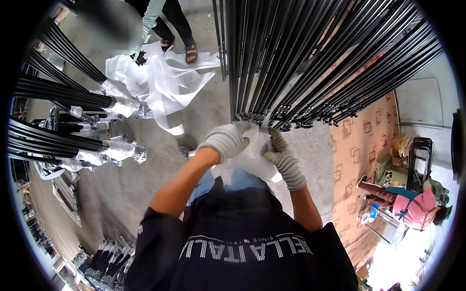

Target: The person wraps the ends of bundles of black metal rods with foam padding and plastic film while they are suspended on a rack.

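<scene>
My left hand [225,141], in a striped pale glove, is closed on a thin white wrapping sheet [250,160] just below the ends of a long row of black metal tubes [272,58]. On the other side my right hand [285,162], gloved alike, curls its fingers around the sheet's right edge. A narrow white strip rises between the hands against the tube ends. The sheet hangs down in front of my legs and hides part of them. Some of my fingertips are hidden by the sheet and the tubes.
At left, bundles of black tubes [63,94] have ends wrapped in clear plastic. A gloved co-worker [182,22] stands far left beside heaped white sheets [170,80]. Patterned brown flooring [354,145] lies right, where another person [415,208] is near a metal-framed stand. More wrapped parts [104,262] stand lower left.
</scene>
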